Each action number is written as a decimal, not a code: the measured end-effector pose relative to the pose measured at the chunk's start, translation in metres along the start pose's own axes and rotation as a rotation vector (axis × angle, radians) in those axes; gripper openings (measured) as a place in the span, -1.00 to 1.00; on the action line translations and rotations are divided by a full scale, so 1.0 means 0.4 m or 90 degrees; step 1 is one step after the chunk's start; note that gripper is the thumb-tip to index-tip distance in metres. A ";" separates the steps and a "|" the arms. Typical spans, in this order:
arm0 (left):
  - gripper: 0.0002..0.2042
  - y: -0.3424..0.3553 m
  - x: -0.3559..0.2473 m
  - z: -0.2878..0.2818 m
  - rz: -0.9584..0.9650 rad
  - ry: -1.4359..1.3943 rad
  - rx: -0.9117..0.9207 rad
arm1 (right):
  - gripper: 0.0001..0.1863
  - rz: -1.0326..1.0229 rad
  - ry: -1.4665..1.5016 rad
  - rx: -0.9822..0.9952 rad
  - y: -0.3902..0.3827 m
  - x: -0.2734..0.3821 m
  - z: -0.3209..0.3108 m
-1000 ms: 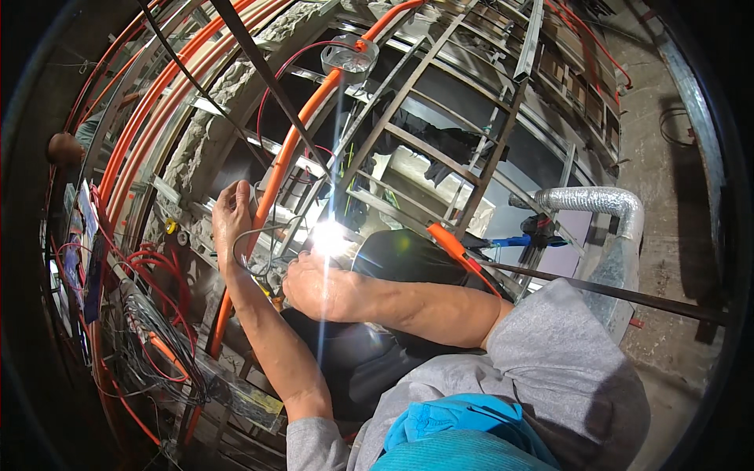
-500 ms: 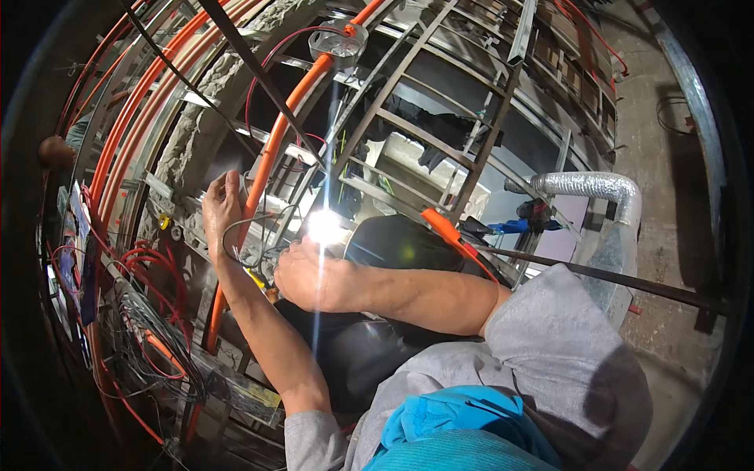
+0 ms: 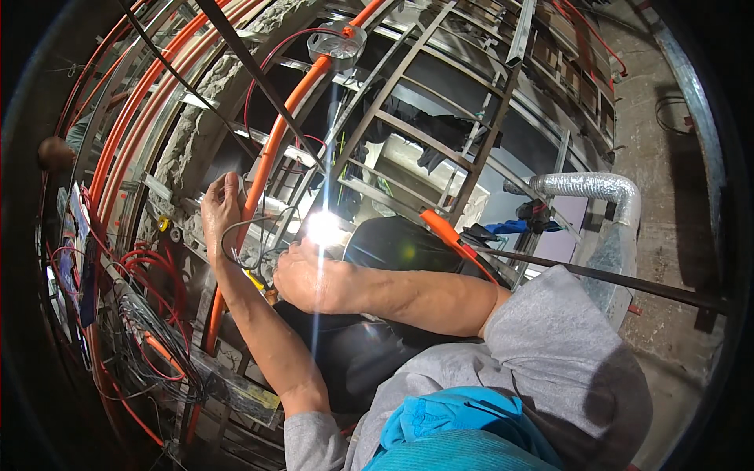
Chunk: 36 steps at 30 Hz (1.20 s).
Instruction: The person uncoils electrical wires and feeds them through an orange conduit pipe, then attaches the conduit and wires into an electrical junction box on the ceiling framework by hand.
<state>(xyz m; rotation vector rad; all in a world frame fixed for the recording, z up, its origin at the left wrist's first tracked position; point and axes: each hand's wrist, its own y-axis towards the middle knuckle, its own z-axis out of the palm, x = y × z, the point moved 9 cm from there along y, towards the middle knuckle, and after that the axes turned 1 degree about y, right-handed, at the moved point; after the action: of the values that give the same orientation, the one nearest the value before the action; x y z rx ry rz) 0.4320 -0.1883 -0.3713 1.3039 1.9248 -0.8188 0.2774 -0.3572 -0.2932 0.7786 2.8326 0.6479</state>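
Note:
My left hand is raised just left of a thick orange conduit, fingers curled; anything in them is too unclear to name. A grey cable loops down beside that wrist. My right hand is closed lower down, over my dark-clad legs, and whatever it grips is hidden. An intense white glare sits at its fingertips, washing out what is there. A small yellow-handled item shows just left of that hand. An orange sleeve-like piece with a red cable lies beyond my right forearm.
Metal ladder trays and framing cross the space ahead. Orange conduits and tangled cables line the left. A clear junction box sits on the conduit. A foil flexible duct and concrete surface are at right, crossed by a dark rod.
The whole view has shifted slightly since a second ago, hands and surroundings together. My hands keep nearly the same positions and grip relative to the conduit. Little differs from half a second ago.

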 end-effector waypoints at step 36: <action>-0.36 -0.002 0.011 -0.001 0.000 0.003 0.007 | -0.88 -0.014 0.082 0.087 0.015 0.008 0.038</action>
<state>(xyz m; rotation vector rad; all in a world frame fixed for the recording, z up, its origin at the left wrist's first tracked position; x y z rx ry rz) 0.4298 -0.1858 -0.3744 1.3134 1.9263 -0.8272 0.2808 -0.3451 -0.3042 0.7515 3.0246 0.5229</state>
